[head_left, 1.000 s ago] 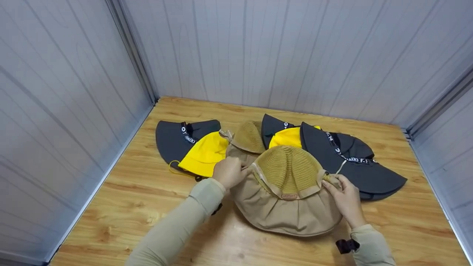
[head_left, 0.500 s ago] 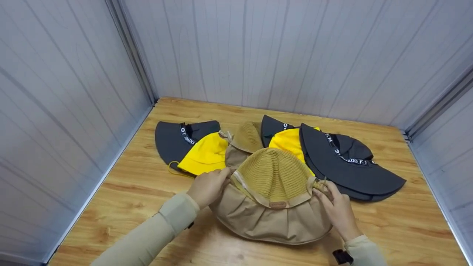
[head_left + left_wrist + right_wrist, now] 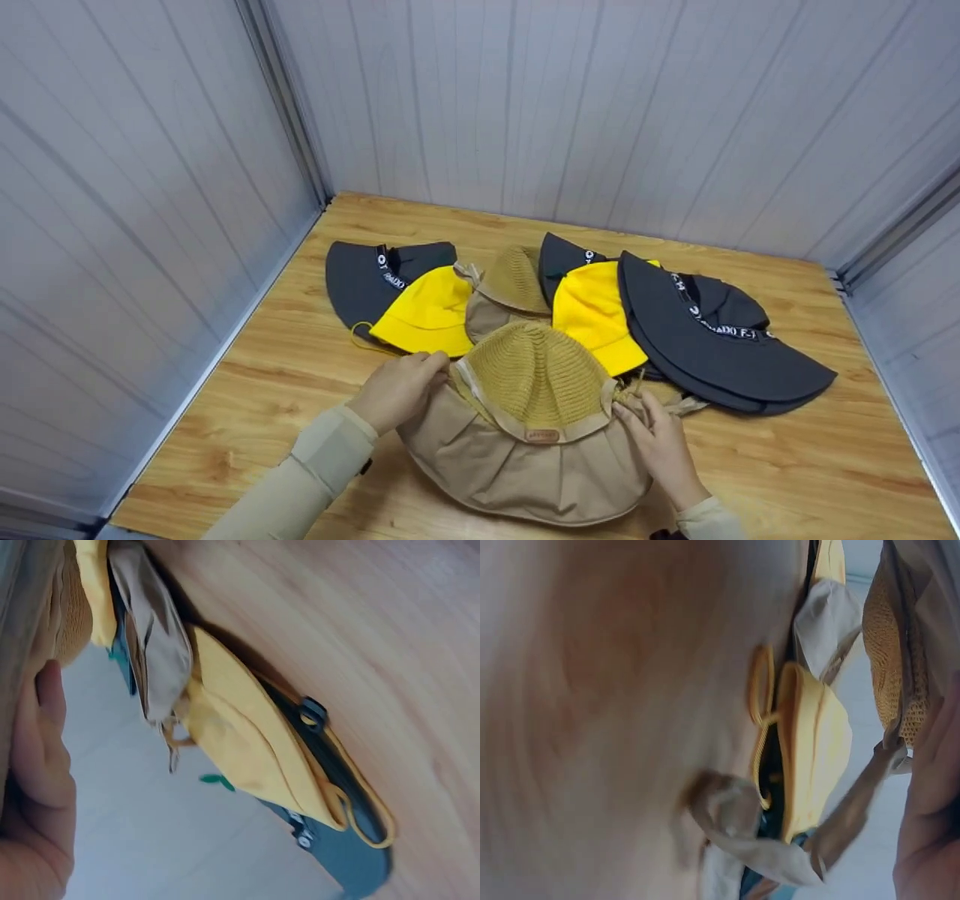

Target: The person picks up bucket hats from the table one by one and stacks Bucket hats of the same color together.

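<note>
A tan sun hat (image 3: 540,375) with a ribbed straw-like crown, a pleated fabric brim and a small brown label is held up at the front, crown away from me. My left hand (image 3: 397,390) grips it at the left, where crown meets brim. On the right, my right hand (image 3: 660,442) pinches the hat beside its tie. A long fabric strap (image 3: 765,855) hangs below that hand in the right wrist view. My left hand's curled fingers (image 3: 45,735) show at the left wrist view's edge; the hat hides their tips.
Behind lies a row of overlapping hats: a dark grey hat (image 3: 352,285) and yellow hat (image 3: 427,311) at left, another tan hat (image 3: 514,281), then a second yellow hat (image 3: 592,311) and stacked dark grey hats (image 3: 705,360) at right. Pale panel walls (image 3: 585,112) enclose the wooden table (image 3: 247,390).
Both hands have drawn the tan hat toward me and to the left, away from the row. More of the right-hand yellow hat now shows behind it.
</note>
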Motion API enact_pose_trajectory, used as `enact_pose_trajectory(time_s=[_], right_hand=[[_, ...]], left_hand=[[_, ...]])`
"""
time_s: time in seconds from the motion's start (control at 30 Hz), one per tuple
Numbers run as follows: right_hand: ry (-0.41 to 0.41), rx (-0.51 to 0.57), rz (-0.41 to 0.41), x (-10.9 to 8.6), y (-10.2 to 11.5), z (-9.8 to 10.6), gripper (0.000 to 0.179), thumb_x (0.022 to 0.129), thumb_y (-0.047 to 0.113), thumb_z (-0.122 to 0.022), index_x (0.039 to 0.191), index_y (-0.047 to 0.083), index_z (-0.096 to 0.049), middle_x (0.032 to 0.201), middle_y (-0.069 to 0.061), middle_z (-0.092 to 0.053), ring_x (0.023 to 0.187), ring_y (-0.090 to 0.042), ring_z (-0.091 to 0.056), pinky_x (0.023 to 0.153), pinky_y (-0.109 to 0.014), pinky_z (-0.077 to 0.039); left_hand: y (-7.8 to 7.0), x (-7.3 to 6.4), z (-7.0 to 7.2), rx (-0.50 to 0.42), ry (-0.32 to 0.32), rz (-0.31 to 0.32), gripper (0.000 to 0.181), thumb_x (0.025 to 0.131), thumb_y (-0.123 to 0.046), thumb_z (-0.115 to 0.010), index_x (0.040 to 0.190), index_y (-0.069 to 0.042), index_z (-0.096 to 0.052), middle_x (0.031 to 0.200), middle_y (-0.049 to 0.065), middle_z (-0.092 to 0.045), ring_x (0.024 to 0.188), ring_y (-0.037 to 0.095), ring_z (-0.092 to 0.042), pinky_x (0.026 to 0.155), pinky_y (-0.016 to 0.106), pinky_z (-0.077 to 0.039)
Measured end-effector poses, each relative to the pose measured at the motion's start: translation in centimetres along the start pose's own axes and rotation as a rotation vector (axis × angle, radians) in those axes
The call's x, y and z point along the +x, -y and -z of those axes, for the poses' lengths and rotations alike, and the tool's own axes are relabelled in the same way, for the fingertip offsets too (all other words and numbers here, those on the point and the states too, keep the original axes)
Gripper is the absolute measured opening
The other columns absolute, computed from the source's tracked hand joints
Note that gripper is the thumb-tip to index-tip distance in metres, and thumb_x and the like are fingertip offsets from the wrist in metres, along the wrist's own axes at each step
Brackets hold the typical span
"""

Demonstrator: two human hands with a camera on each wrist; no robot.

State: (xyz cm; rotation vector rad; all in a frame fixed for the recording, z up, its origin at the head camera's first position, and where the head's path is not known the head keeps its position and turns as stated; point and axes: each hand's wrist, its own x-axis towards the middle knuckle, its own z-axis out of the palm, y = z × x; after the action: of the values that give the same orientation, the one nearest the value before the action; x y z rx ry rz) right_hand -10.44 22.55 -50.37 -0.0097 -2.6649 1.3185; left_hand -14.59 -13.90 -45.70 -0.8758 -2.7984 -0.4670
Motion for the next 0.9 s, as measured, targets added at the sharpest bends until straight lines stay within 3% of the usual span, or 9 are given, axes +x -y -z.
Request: enact_pose_trajectory(time_s=[0.17, 0.4, 0.53, 0.63, 0.77, 0.83, 0.9], right_hand=[[0.085, 0.035, -0.079, -0.7, 0.4, -1.4, 0.026, 0.098, 0.02, -0.063, 0.118, 0.003, -0.059, 0.114, -0.018, -0.071, 0.105, -0.024, -0.067, 0.086, -0.037, -0.054], [0.138, 0.052, -0.051, -1.5, 0.6, -3.3, 0.025, 0.099, 0.02, -0.062, 0.115, 0.003, -0.059, 0.112, -0.019, -0.071, 0.1, -0.027, -0.069, 0.086, -0.041, -0.056], [0.132, -0.004, 0.002, -1.4, 0.5, -4.1, 0.017, 0.097, 0.021, -0.064, 0.105, 0.006, -0.058, 0.086, -0.007, -0.068, 0.075, -0.012, -0.057, 0.068, -0.026, -0.046], [0.14, -0.037, 0.008, -1.3, 0.4, -4.6, 0.016, 0.097, 0.022, -0.064, 0.098, 0.008, -0.055, 0.068, 0.001, -0.046, 0.064, -0.01, -0.041, 0.06, -0.022, -0.033], [0.199, -0.045, -0.038, -1.2, 0.4, -5.2, 0.017, 0.099, 0.023, -0.061, 0.098, 0.01, -0.052, 0.074, -0.001, -0.052, 0.072, -0.013, -0.049, 0.066, -0.026, -0.038], [0.245, -0.039, -0.064, -1.1, 0.4, -5.5, 0.019, 0.1, 0.026, -0.06, 0.101, 0.01, -0.051, 0.089, -0.006, -0.063, 0.083, -0.017, -0.057, 0.072, -0.031, -0.044], [0.293, -0.039, -0.087, -1.1, 0.4, -5.6, 0.021, 0.1, 0.028, -0.059, 0.102, 0.009, -0.05, 0.092, -0.011, -0.064, 0.082, -0.022, -0.059, 0.07, -0.036, -0.046]], left_hand=[[1.2, -1.8, -0.6, -0.033, -0.024, -0.006, 0.005, 0.096, -0.01, -0.064, 0.093, -0.012, -0.06, 0.079, 0.001, -0.065, 0.067, 0.018, -0.062, 0.058, 0.031, -0.051], [2.6, -3.2, -1.6, -0.042, 0.011, 0.054, 0.005, 0.094, -0.01, -0.066, 0.091, -0.011, -0.063, 0.082, 0.002, -0.069, 0.071, 0.019, -0.067, 0.062, 0.033, -0.055], [3.2, -3.5, -1.8, -0.015, 0.008, 0.082, 0.004, 0.094, -0.011, -0.067, 0.09, -0.011, -0.066, 0.081, 0.002, -0.069, 0.071, 0.021, -0.067, 0.063, 0.036, -0.055], [3.6, -3.6, -2.0, 0.028, -0.006, 0.094, 0.005, 0.093, -0.013, -0.068, 0.089, -0.011, -0.068, 0.081, 0.003, -0.069, 0.069, 0.022, -0.067, 0.061, 0.037, -0.055], [4.1, -3.6, -2.2, 0.072, -0.001, 0.13, 0.006, 0.092, -0.016, -0.07, 0.089, -0.012, -0.067, 0.081, 0.004, -0.07, 0.067, 0.025, -0.067, 0.059, 0.039, -0.055], [4.4, -3.7, -2.5, 0.087, 0.012, 0.158, 0.007, 0.091, -0.018, -0.071, 0.088, -0.013, -0.067, 0.08, 0.004, -0.071, 0.066, 0.025, -0.066, 0.058, 0.039, -0.055], [4.6, -3.8, -2.8, 0.125, 0.016, 0.179, 0.01, 0.089, -0.021, -0.073, 0.087, -0.013, -0.068, 0.079, 0.003, -0.071, 0.065, 0.024, -0.066, 0.057, 0.039, -0.054]])
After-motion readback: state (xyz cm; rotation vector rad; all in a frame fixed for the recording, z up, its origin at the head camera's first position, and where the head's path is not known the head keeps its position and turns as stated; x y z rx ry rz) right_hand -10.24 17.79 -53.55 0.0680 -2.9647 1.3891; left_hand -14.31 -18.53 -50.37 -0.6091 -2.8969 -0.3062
